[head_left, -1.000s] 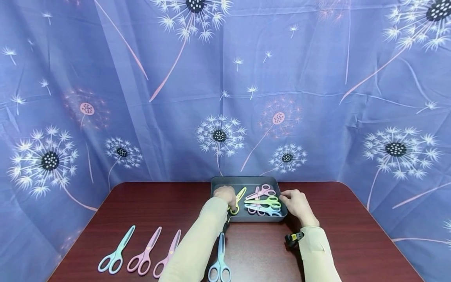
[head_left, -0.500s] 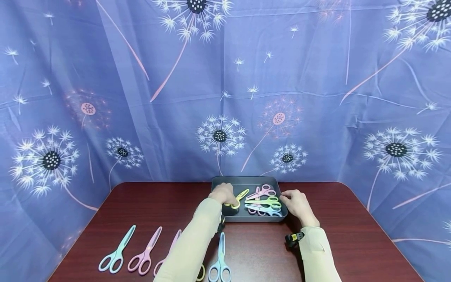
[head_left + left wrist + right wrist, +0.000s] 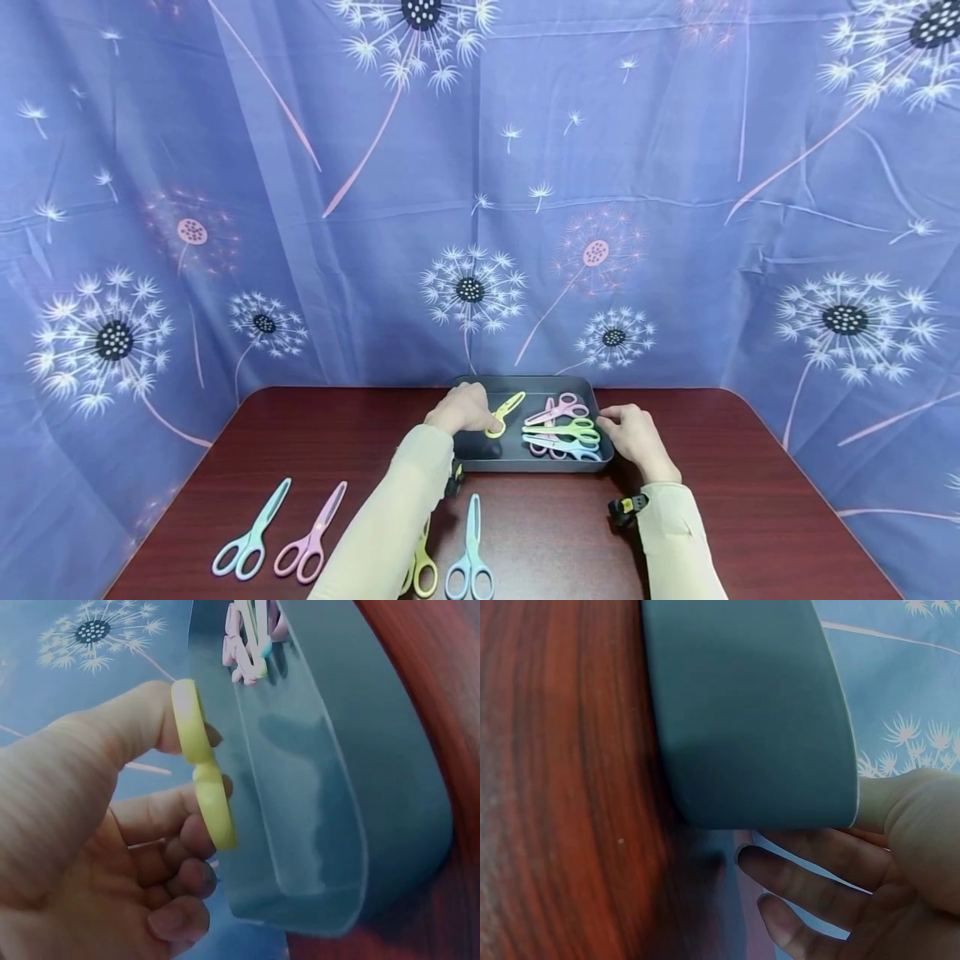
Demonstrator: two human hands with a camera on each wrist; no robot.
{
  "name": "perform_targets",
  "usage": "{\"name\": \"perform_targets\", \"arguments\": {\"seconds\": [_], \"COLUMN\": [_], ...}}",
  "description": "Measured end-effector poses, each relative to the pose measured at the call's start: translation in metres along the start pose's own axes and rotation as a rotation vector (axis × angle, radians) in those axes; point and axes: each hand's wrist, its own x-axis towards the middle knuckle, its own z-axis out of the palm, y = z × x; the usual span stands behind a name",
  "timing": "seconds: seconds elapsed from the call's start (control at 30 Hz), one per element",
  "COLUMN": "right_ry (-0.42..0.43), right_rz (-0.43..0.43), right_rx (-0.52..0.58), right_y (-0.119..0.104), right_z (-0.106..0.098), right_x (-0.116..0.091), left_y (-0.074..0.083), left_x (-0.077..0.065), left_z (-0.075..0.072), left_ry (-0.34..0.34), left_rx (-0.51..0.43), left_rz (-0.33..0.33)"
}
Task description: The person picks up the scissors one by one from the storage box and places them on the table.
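Observation:
My left hand (image 3: 459, 408) pinches a pair of yellow scissors (image 3: 512, 405) by the handle loops, over the left part of a dark grey tray (image 3: 525, 467). Their blades point away to the upper right. In the left wrist view the yellow handle loops (image 3: 190, 720) show edge-on between thumb and fingers, at the tray's edge. My right hand (image 3: 636, 435) grips the tray's right end wall, the thumb at the rim and fingers outside. Inside the tray, at its right side, lie green scissors (image 3: 573, 430), light blue scissors (image 3: 573, 448) and pink scissors (image 3: 564, 407), overlapping one another.
On the reddish-brown table (image 3: 555, 533) lie teal scissors (image 3: 253, 533), pink scissors (image 3: 313, 537), yellow scissors (image 3: 422, 562) and blue scissors (image 3: 472, 550) in a row. The left sleeve (image 3: 397, 517) covers part of that row. A blue dandelion-print cloth (image 3: 375, 250) hangs behind the table.
My left hand has lifted the yellow scissors and drawn them leftward, toward the tray's left edge. The yellow scissors in the table row have come out from behind the sleeve. The right hand stays put.

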Motion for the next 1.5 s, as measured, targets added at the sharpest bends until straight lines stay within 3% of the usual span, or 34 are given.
{"name": "perform_targets", "arguments": {"seconds": [0.5,0.73,1.03,1.5], "right_ry": [0.02,0.003,0.011,-0.015], "right_rz": [-0.034,-0.014,-0.016,0.0], "right_rx": [-0.008,0.007,0.008,0.012], "right_y": [-0.001,0.0,0.0,0.0], "right_z": [-0.002,0.0,0.0,-0.001], "right_x": [0.002,0.0,0.0,0.0], "left_y": [-0.003,-0.003,-0.006,-0.006], "left_x": [-0.017,-0.034,-0.062,-0.091], "left_z": [-0.014,-0.005,0.008,0.026], "left_ry": [0.081,0.095,0.185,0.223], "left_rx": [-0.01,-0.038,-0.056,-0.112], "left_rz": [0.121,0.147,0.194,0.202]}}
